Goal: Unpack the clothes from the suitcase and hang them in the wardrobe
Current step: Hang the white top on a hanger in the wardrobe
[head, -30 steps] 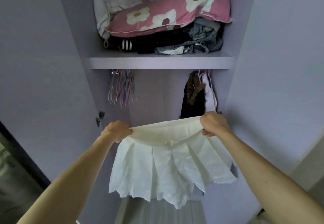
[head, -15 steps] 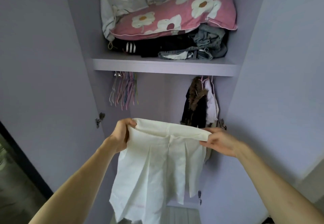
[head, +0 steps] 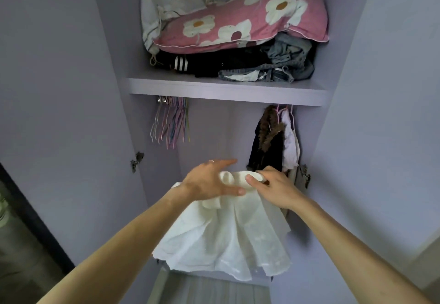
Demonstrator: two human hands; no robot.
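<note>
A white pleated skirt hangs in front of the open lilac wardrobe, its waistband bunched between my two hands. My left hand grips the waistband from the left, fingers partly spread over the folded band. My right hand pinches the same band from the right, close against the left hand. Several empty coloured hangers dangle under the shelf at the left. A dark fur-trimmed coat and a pale garment hang at the right. No suitcase is in view.
The upper shelf holds a pink flowered pillow, white bedding, black clothes and jeans. Open wardrobe doors flank both sides, with hinges on the inner walls. A striped surface lies at the wardrobe bottom.
My hands have come together, folding the waistband that was stretched wide a second ago. The skirt now hangs gathered below them, and my view has moved closer to the wardrobe.
</note>
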